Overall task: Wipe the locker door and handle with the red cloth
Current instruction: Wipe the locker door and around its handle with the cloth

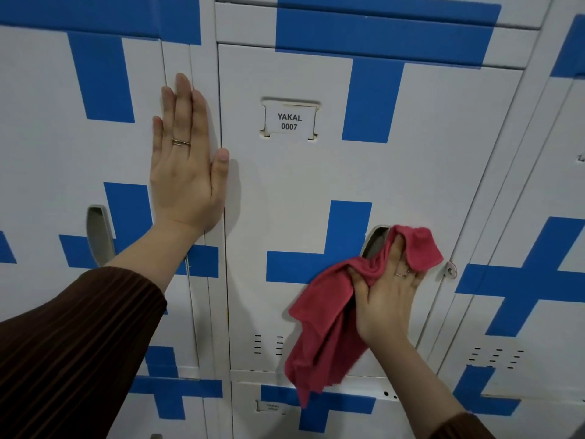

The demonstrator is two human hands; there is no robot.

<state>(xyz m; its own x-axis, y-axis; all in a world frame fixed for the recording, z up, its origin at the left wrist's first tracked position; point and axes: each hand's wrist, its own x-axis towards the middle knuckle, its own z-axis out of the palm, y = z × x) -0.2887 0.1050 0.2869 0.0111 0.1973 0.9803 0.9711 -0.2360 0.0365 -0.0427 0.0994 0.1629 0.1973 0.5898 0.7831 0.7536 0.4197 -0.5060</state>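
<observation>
Soft, even indoor light, moderately bright, falls on the white and blue locker door (pixel 300 191). The left hand (pixel 183 172) and right hand (pixel 389 299) each cast a faint grey shadow toward 3 o'clock, so light comes from about 9 o'clock. Folds of the red cloth (pixel 319 318) hold darker creases. The label (pixel 289 122) reads sharp; edges at 3 and 9 o'clock bow and soften.

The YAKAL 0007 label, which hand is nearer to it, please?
Left. The left hand lies flat left of the label; the right hand grips the red cloth well below.
</observation>
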